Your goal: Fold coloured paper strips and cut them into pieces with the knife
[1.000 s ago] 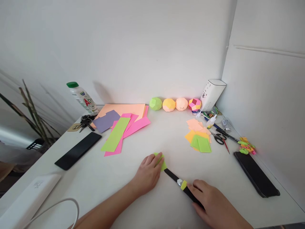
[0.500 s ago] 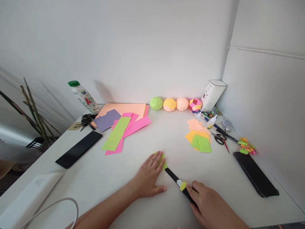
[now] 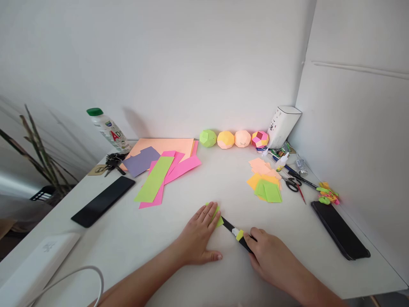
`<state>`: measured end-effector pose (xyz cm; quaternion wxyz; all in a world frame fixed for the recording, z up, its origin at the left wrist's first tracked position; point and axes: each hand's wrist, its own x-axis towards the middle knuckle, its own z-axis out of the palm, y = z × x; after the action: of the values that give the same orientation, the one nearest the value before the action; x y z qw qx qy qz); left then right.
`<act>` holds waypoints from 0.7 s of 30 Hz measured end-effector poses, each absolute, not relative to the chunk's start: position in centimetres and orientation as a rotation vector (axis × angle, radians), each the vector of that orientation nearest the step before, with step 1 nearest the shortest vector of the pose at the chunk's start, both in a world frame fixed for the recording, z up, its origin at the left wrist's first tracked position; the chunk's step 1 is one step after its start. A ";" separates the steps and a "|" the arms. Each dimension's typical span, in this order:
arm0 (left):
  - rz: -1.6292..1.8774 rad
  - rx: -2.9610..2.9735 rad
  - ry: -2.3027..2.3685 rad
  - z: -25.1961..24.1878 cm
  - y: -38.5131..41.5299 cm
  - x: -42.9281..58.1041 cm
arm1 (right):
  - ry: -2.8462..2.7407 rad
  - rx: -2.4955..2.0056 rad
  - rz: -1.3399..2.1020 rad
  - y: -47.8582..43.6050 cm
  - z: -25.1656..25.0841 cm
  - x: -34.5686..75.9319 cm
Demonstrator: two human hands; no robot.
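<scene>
My left hand (image 3: 202,232) lies flat on a small green piece of paper (image 3: 219,221), fingers stretched out and covering most of it. In my right hand (image 3: 266,251) is a black and yellow utility knife (image 3: 240,235). Its dark blade extends toward the upper left, and the tip meets the right edge of the green paper beside my left fingers. Right of my hands lies a pile of cut green squares (image 3: 269,191), with orange pieces (image 3: 254,181) and peach pieces (image 3: 260,166) behind.
Strips of green paper (image 3: 156,179) and pink paper (image 3: 183,169) lie at the left, near a black phone (image 3: 104,201). Several paper balls (image 3: 226,140) line the wall. Scissors (image 3: 292,184), a glue bottle (image 3: 282,162) and a black case (image 3: 340,230) are at the right.
My right hand has moved the knife up and to the left, bringing more of the blade along the green paper's edge. My left hand stays pressed in place.
</scene>
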<state>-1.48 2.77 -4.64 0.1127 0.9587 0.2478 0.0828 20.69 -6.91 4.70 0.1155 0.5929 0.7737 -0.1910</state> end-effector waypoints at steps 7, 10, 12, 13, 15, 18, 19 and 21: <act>0.228 2.812 0.722 -4.5 2.8 -1.6 | 2.319 1.726 -0.475 -5.9 3.6 20.6; 0.243 2.818 0.728 -4.4 2.7 -1.5 | 2.345 1.694 -0.435 -5.4 3.5 20.6; 0.243 2.829 0.722 -4.4 2.7 -1.5 | 2.338 1.683 -0.426 -5.2 3.6 20.5; 0.240 2.837 0.720 -4.4 2.7 -1.5 | 2.332 1.684 -0.420 -5.0 3.6 20.4; 0.236 2.853 0.719 -4.3 2.6 -1.4 | 2.338 1.688 -0.403 -4.7 3.6 20.2; 0.235 2.866 0.734 -4.4 2.6 -1.5 | 2.388 1.692 -0.363 -4.1 3.2 19.9; 0.237 2.870 0.735 -4.4 2.6 -1.5 | 2.402 1.694 -0.359 -3.9 3.0 19.8; 0.246 2.878 0.728 -4.4 2.6 -1.5 | 2.416 1.711 -0.366 -3.4 2.8 19.7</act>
<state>-1.54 2.61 -4.45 0.0812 0.9629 0.2437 0.0824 19.72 -3.41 2.81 0.0792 0.5718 0.8073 -0.1224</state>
